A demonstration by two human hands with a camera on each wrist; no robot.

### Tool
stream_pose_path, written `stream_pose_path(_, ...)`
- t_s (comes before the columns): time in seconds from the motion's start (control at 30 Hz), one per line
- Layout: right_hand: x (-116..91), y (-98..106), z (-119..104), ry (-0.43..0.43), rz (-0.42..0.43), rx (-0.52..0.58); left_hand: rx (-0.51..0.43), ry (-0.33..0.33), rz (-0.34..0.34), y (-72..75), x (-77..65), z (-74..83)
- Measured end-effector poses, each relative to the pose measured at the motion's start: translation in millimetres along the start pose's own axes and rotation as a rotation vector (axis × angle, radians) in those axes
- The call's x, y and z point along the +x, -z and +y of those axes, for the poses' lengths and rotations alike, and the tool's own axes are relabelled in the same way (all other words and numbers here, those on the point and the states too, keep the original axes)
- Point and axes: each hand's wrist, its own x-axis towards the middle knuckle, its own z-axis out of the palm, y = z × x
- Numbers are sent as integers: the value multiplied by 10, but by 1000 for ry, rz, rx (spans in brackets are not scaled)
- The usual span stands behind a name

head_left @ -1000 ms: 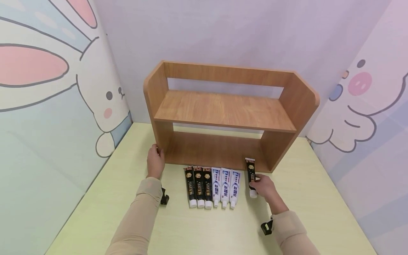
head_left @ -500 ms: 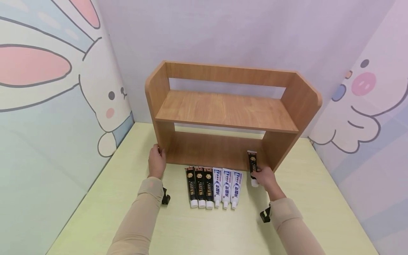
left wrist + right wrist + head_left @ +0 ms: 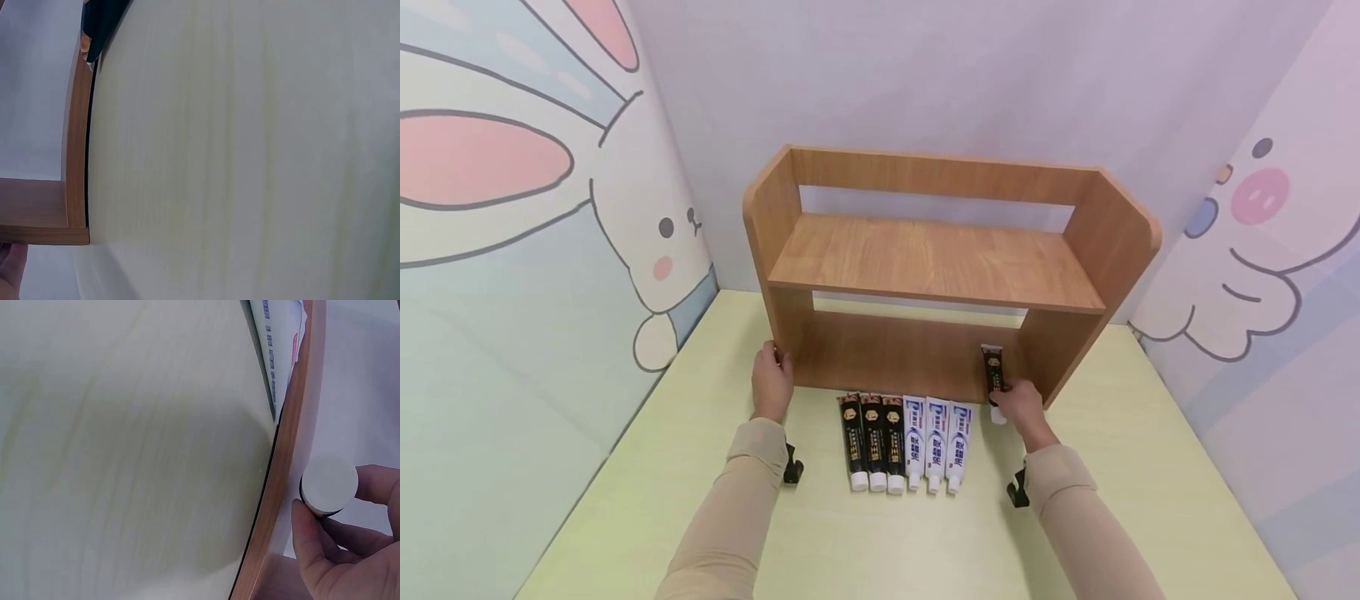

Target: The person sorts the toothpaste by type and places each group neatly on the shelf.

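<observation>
My right hand [image 3: 1022,402] pinches a black toothpaste tube [image 3: 992,367] near its white cap [image 3: 330,482]. The tube's flat crimped end points into the lower level of the wooden shelf [image 3: 936,293], near the right side panel, and the cap faces me. My left hand [image 3: 772,382] rests against the outside of the shelf's left panel [image 3: 44,235], low down by the front edge; most of this hand is out of the left wrist view. In front of the shelf lie three black toothpaste tubes [image 3: 873,442] and three white toothpaste tubes [image 3: 936,442], side by side with caps toward me.
The two-level shelf stands on the pale yellow table [image 3: 880,550] near the back wall [image 3: 925,75]. Its upper board [image 3: 936,254] overhangs the lower board [image 3: 895,354]. Cartoon-printed side walls flank the table.
My right hand has moved the black tube forward from the table in front of the shelf to over the lower board. My left hand stays at the left panel.
</observation>
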Motion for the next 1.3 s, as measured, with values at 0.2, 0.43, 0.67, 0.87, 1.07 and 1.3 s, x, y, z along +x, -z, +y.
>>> stream_pose_path(0.2, 61, 3, -26, -24, -23, 26, 1, 2, -7, 0, -7, -12)
stream_pose_path(0.43, 111, -9, -15, -22, -2, 13, 0, 19, -14, 4, -19, 0)
stream_pose_path(0.67, 170, -7, -10, -14, -2, 2, 7, -17, 11, -15, -11, -25)
stream_pose_path(0.87, 185, -35, -1, -37, 0, 8, 1, -7, 6, -24, -22, -32)
stream_pose_path(1.07, 198, -86, 17, -31, 23, -6, -1, 29, -9, -27, -28, -9)
stream_pose_path(1.3, 227, -116, 8, 2, 45, -36, 2, 16, 6, -37, -28, -26)
